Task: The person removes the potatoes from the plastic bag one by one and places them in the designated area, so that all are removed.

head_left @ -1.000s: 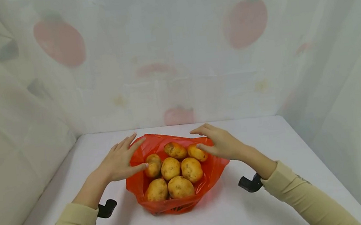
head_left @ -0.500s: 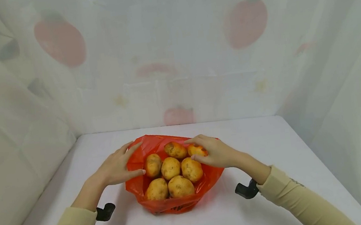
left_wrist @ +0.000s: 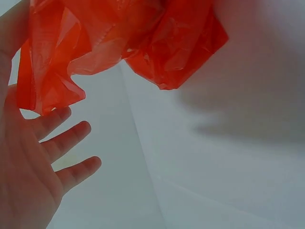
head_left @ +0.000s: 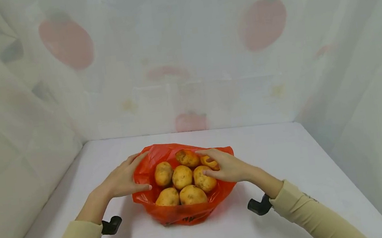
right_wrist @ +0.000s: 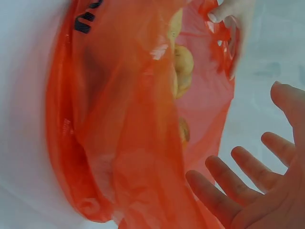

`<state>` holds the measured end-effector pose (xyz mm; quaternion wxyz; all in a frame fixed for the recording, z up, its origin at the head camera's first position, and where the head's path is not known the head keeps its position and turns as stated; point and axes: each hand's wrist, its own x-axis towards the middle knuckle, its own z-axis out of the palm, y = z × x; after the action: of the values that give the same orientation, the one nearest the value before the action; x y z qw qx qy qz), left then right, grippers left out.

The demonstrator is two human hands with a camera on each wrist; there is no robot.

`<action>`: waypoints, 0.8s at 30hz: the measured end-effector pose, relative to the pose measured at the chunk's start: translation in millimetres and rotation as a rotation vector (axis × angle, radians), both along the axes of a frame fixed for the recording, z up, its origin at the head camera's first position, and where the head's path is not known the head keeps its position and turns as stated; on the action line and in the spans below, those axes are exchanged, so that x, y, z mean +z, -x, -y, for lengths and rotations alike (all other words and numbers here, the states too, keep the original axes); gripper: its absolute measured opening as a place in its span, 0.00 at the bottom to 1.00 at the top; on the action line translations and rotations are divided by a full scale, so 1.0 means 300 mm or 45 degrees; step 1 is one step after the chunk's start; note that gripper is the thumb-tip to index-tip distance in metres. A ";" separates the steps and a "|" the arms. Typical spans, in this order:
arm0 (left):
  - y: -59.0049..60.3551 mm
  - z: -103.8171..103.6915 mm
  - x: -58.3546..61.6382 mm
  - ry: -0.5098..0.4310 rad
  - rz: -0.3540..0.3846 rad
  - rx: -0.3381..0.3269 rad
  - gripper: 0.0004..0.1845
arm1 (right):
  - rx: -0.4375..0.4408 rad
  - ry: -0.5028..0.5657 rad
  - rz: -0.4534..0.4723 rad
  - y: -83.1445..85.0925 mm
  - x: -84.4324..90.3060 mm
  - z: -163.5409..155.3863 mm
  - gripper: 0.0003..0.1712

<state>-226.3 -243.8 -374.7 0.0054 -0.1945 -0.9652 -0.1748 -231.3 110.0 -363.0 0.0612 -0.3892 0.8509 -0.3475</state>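
An open-topped red plastic bag [head_left: 173, 214] sits on the white table with several yellow potatoes [head_left: 182, 177] inside. At its left side is my left hand [head_left: 123, 180], thumb extended over the opening. The left wrist view has the left hand [left_wrist: 26, 162] with three fingers apart and straight, the bag's edge [left_wrist: 52, 90] touching them; the thumb is partly out of frame. My right hand [head_left: 230, 166] is at the bag's right side, its thumb in front of a potato [head_left: 204, 179]. In the right wrist view the right hand's fingers [right_wrist: 252, 167] are spread beside the bag.
The white table [head_left: 268, 141] is enclosed by pale fabric walls [head_left: 181, 37] with faded fruit prints. A black curved piece [head_left: 112, 225] shows below the left wrist, and another black piece [head_left: 259, 205] below the right wrist.
My right hand has moved left and closer to me, and the bag's right edge has come inward. My left hand has lowered slightly. The bag's front rim stands a little higher over the front potatoes.
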 end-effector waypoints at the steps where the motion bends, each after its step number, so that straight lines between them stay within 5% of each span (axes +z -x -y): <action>1: 0.001 0.001 -0.003 -0.011 0.002 -0.003 0.52 | -0.005 0.003 0.008 0.002 -0.007 -0.003 0.33; 24: 0.009 0.043 -0.043 -0.195 0.143 -0.019 0.53 | -0.148 -0.065 0.033 0.017 -0.116 -0.034 0.34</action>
<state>-228.9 -256.8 -387.7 -0.0352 -0.1906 -0.9463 -0.2587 -236.4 120.0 -397.7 0.0619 -0.3330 0.8798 -0.3336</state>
